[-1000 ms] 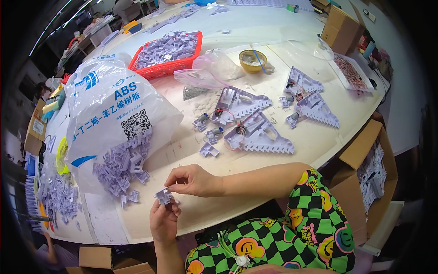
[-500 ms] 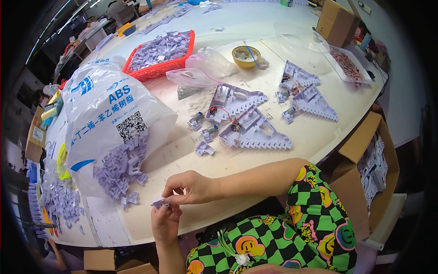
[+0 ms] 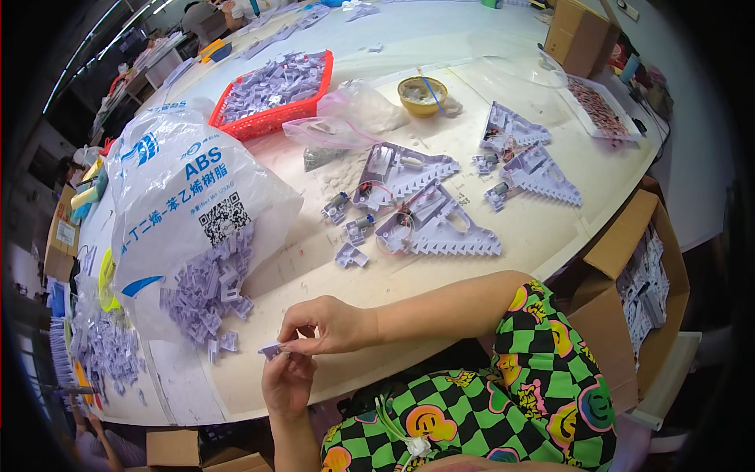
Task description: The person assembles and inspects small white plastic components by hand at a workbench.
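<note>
Near the table's front edge, my left hand (image 3: 288, 383) is closed on a small pale-lilac plastic part (image 3: 270, 350). My right hand (image 3: 336, 324) reaches over from the right, thumb and forefinger pinched at the same part; the fingers cover much of it. A heap of similar plastic pieces (image 3: 203, 295) spills from a large white printed plastic bag (image 3: 189, 181) just beyond my hands. Farther off lie lilac toothed shell halves (image 3: 444, 224) with wires fitted inside. Small motors (image 3: 359, 228) in holders rest beside them, along with a loose holder piece (image 3: 351, 255).
A red basket (image 3: 271, 118) full of small parts stands behind the bag. Beyond the shells are a yellow bowl (image 3: 422, 97) with a blue stick and a white tray (image 3: 599, 110) of small reddish parts. An open carton (image 3: 621, 240) stands at the right edge.
Both hands stay in nearly the same place, still pinching the small part. The part has tilted slightly, and less of it shows. The whole view has shifted a little.
</note>
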A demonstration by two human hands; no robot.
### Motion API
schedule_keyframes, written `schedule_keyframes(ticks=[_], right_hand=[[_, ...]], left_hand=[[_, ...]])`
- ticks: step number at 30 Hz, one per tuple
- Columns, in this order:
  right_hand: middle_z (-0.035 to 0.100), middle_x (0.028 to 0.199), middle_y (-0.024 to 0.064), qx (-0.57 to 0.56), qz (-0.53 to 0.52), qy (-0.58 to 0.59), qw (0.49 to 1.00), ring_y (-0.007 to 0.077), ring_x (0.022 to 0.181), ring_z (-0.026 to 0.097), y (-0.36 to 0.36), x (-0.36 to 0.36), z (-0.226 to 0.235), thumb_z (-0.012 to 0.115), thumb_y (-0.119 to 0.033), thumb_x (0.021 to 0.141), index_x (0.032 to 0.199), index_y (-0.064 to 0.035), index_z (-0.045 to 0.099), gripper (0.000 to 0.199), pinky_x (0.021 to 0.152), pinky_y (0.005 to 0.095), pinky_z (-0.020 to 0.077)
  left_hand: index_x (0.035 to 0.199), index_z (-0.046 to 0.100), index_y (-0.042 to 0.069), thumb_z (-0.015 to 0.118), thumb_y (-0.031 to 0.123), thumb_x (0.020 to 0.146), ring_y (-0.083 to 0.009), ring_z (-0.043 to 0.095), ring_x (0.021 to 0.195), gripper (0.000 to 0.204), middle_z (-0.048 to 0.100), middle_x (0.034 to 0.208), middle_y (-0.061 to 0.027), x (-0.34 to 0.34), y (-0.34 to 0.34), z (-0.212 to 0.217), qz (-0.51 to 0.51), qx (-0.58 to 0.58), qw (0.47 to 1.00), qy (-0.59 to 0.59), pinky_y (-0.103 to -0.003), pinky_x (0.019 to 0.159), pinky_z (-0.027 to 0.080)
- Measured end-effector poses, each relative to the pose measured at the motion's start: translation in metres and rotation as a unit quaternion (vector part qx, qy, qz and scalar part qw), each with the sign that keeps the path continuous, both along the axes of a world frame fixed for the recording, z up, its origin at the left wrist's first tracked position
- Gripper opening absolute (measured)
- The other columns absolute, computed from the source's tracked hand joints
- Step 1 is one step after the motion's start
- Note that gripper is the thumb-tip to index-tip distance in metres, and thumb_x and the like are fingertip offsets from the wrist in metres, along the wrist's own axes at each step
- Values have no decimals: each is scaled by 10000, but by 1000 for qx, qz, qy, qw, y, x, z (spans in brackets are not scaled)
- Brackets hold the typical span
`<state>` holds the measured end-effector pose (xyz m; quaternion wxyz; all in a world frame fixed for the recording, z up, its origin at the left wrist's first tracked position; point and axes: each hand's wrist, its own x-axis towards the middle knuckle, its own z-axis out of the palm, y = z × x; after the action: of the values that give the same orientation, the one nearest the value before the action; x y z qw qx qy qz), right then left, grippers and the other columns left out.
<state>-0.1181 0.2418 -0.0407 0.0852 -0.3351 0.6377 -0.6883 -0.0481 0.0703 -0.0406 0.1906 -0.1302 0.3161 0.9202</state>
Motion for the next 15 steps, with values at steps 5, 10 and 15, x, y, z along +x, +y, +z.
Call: schedule_keyframes(ticks=[5,10,15], right_hand=[[609,721,39,-28,25,-32,999,97,596,510,0,1,3,668,-191,815,851,-32,629,168,548,244,429],[608,718,39,-28,31,-72,997,88,595,508,-1,1,1,667,-186,817,852,-27,629,167,548,240,425],[610,720,40,-36,16,-75,996,83,596,507,-2,-2,-4,668,-186,820,853,-25,628,169,546,239,424]], left_hand=[[974,539,52,556,155,840,-102,470,731,170,515,803,10,2,0,2,-3,8,1000,12,-255,640,401],[979,539,61,548,166,852,-88,443,713,166,508,807,16,0,-1,-1,-48,29,997,60,-242,624,377],[984,508,44,579,134,820,-70,434,657,200,462,737,27,-1,5,4,11,-66,997,41,-236,584,355]])
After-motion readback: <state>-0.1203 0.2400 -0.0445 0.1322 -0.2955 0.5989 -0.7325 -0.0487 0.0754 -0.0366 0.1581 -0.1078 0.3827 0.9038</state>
